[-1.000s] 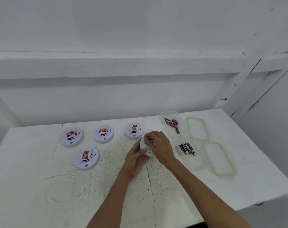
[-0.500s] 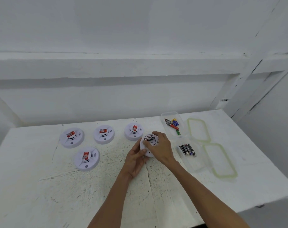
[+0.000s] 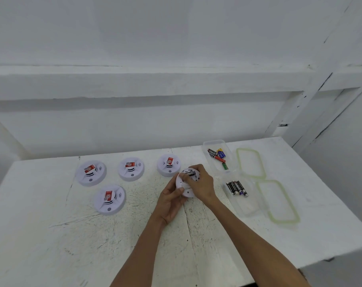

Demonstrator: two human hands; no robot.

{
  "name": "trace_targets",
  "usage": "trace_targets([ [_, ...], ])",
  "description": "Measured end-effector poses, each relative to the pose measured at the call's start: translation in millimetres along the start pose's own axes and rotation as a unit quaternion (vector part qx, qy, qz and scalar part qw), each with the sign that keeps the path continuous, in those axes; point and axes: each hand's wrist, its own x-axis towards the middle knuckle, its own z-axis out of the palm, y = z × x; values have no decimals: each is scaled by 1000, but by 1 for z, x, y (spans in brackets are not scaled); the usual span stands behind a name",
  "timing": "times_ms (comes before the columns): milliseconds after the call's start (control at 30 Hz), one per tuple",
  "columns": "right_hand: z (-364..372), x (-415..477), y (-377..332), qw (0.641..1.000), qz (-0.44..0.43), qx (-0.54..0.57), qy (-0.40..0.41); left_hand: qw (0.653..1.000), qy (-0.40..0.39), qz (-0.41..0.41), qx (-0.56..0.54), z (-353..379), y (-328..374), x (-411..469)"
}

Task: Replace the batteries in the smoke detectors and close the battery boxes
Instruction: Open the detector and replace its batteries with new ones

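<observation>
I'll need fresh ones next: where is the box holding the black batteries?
Head view, right of centre: the clear box sits just right of the right hand, nearer than the mixed-battery box, a green-rimmed lid on its right.

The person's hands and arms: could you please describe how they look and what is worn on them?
The left hand and right hand are bare, without gloves; both forearms are uncovered up to the frame edge, with no sleeve, watch or bracelet visible.

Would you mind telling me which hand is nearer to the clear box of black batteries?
Right. The right hand, holding the smoke detector, sits just left of the box; the left hand grips the detector's left side, farther from it.
</observation>
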Motion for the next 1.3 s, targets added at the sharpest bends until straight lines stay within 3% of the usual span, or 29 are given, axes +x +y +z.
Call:
trace_targets([
  [233,-8,10,3,1000,22,14,-13,1000,7,4,-14,0,-1,2],
  [500,-25,22,1,998,-3,-65,-17,998,38,9,-44,-3,-1,4],
  [600,-28,27,8,996,14,-52,-66,998,47,4,-43,-3,-2,6],
  [800,-29,31,13,996,65,18,-51,998,54,-3,-41,-4,-3,8],
  [933,-38,36,1,993,26,-61,-92,998,54,3,-39,-4,-3,8],
  [1000,-41,41,-2,993,4,-91,-76,998,54,4,-32,-5,-3,10],
  [1133,-50,60,0,998,-3,-53,33,998,46,5,-36,-9,-5,13],
  [1300,-70,93,17,971,-64,-213,87,998,37,2,-48,-12,-5,17],
])
